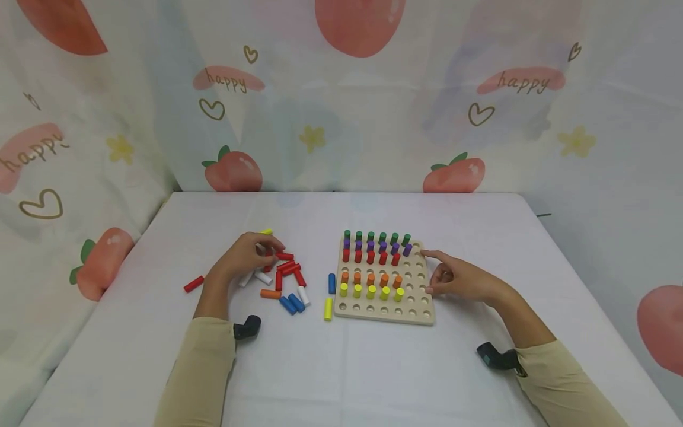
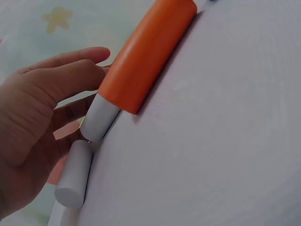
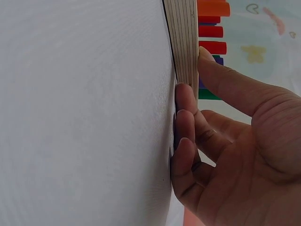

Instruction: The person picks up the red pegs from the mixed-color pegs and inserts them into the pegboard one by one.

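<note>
My left hand (image 1: 251,255) is over a loose pile of short coloured pegs, its fingertips at a red peg (image 1: 268,268); whether they pinch it is hidden. The left wrist view shows that hand (image 2: 47,103) behind an orange peg (image 2: 146,56) and a white peg (image 2: 74,174). A square wooden pegboard (image 1: 384,317) lies right of the pile, bearing rows of green, purple, red, orange and yellow pegs. With index finger and thumb spread apart, my right hand (image 1: 464,279) touches the pegboard's right edge. In the right wrist view, the thumb (image 3: 225,77) rests at its upper edge.
Between pile and pegboard lie a blue peg (image 1: 332,283) and a yellow peg (image 1: 328,309). One red peg (image 1: 194,284) is off to the left of my left arm. A white cloth covers the table (image 1: 299,379), and a printed curtain (image 1: 363,118) hangs behind it.
</note>
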